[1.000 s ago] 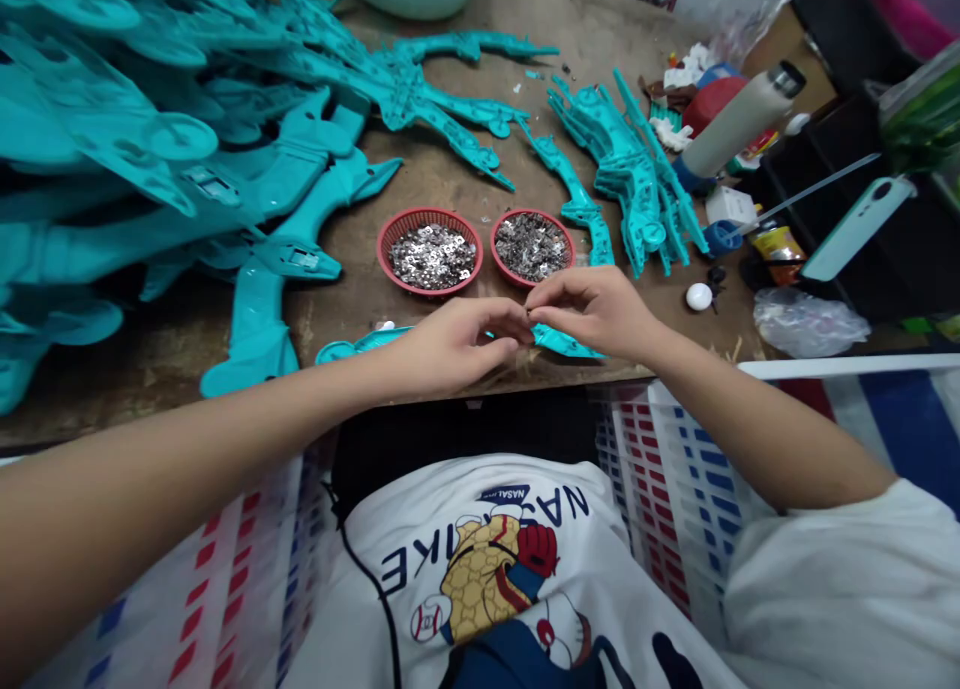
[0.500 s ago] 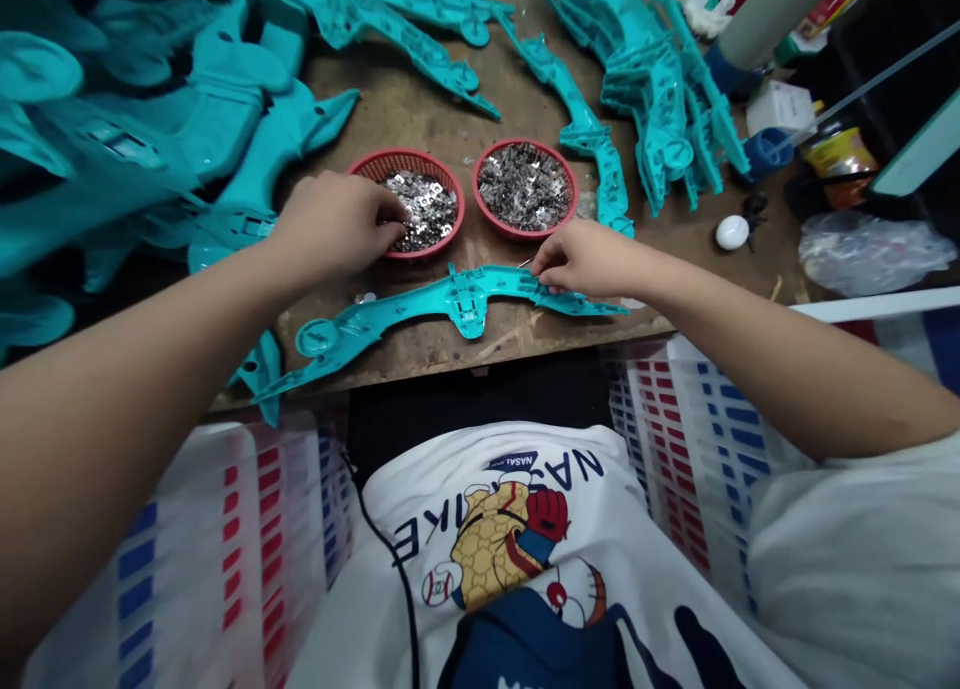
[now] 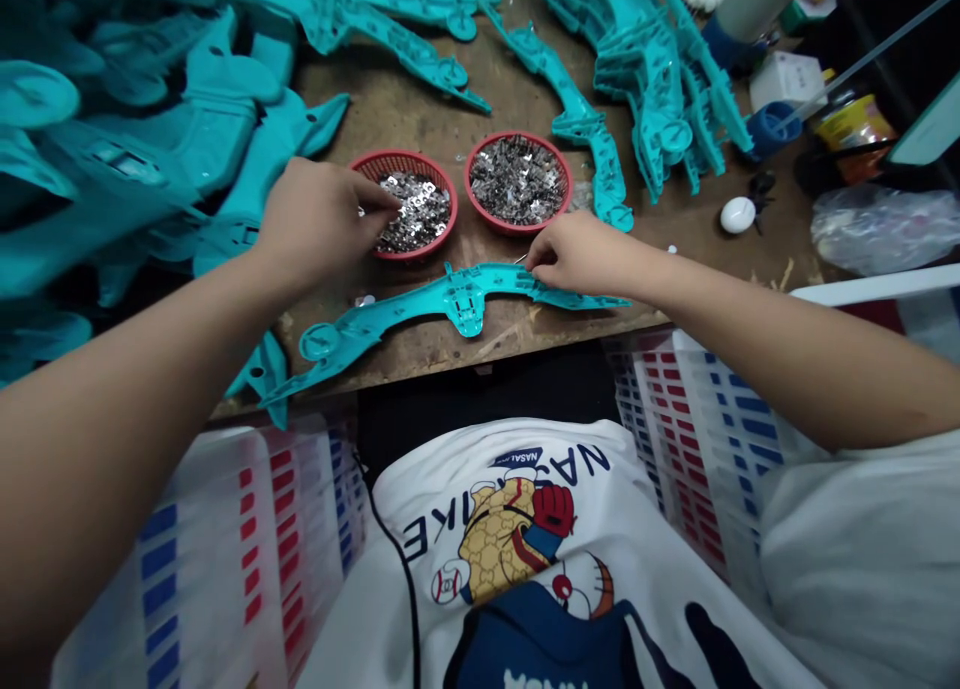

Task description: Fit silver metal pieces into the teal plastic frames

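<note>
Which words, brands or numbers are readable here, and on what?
"NA… IKE": large print on the white shirt, upside down, middle letters unclear.
"NASAL…": small dark label on the shirt, rest blurred.
Lowest lettering: cut off, unclear.
White box, yellow packet: any print too blurred.

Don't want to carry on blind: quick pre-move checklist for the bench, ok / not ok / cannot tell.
1. Teal strip within reach: ok, on the table in front of the person, ribbed side up.
2. Left basket stocked: ok, small metal pieces inside.
3. Right basket stocked: ok, dark and shiny metal bits inside.
4. Left hand holding a piece: cannot tell; it is at the left basket, its grasp mostly hidden.
5. Right hand clear of the strip: not ok, it is at the strip's right half.
</note>
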A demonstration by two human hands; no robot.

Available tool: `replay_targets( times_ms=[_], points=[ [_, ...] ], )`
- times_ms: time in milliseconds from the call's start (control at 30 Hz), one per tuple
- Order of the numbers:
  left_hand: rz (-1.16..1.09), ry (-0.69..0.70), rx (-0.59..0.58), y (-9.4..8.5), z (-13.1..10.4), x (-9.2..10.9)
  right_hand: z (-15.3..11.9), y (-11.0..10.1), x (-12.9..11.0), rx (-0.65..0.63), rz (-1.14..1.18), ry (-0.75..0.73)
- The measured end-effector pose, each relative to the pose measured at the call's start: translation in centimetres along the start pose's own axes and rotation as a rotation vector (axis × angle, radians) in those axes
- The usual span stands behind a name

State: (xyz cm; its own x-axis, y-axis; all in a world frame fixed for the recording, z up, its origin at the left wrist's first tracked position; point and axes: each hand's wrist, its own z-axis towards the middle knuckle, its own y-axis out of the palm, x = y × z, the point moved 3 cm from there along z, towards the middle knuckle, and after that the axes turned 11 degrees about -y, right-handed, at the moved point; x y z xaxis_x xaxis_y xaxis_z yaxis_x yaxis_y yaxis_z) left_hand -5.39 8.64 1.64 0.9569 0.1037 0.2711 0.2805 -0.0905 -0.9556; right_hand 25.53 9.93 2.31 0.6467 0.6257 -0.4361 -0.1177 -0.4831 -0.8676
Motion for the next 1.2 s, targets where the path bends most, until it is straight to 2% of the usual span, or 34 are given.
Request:
replay_targets(
  times_ms=[67,167,300,400,467,600,667,733,833,1000,1067,1133,1200],
  points=[
    [-0.082,-0.03,0.035,0.0,0.0,-0.1,0.1,0.5,0.3,0.06,0.005,-0.035],
    [-0.364,-0.028,0.061,0.2,0.1,0.0,0.2,1.1,0.8,0.128,0.028,-0.076],
    [-0.851,-0.118,0.06,0.3,-0.3,0.9,0.5,1.5,0.8,0.069,0.041,-0.135],
    [-1.049,-0.158,0.008,0.2,-1.3,2.4,0.5,1.2,0.6,0.026,0.028,-0.189],
    [-1.13,-0.186,-0.035,0.1,-2.2,3.5,0.3,0.5,0.1,0.12,0.048,-0.241],
    [-1.296,-0.221,-0.174,0.6,-3.9,5.5,-0.5,-1.2,-1.7,0.429,0.193,-0.386],
    [-1.327,-0.218,-0.261,1.0,-4.7,6.4,-0.9,-1.5,-2.7,0.487,0.218,-0.482],
    [-1.32,-0.204,-0.312,1.4,-5.6,7.1,-1.0,-1.3,-3.3,0.49,0.207,-0.569],
    [-1.301,-0.182,-0.328,1.6,-6.7,7.8,-0.8,-0.6,-3.4,0.469,0.191,-0.652],
    [-1.23,-0.163,-0.342,2.4,-7.3,8.0,-0.4,0.1,-3.1,0.44,0.188,-0.644],
    [-1.042,-0.033,-0.278,2.9,-7.1,7.9,-0.2,-0.2,-2.6,0.409,0.174,-0.574],
    [-0.713,0.21,-0.192,3.5,-7.2,7.9,0.1,-0.5,-1.6,0.362,0.156,-0.479],
    [-0.337,0.457,-0.174,4.6,-7.7,8.0,0.5,-0.6,-0.1,0.277,0.142,-0.408]
  ],
)
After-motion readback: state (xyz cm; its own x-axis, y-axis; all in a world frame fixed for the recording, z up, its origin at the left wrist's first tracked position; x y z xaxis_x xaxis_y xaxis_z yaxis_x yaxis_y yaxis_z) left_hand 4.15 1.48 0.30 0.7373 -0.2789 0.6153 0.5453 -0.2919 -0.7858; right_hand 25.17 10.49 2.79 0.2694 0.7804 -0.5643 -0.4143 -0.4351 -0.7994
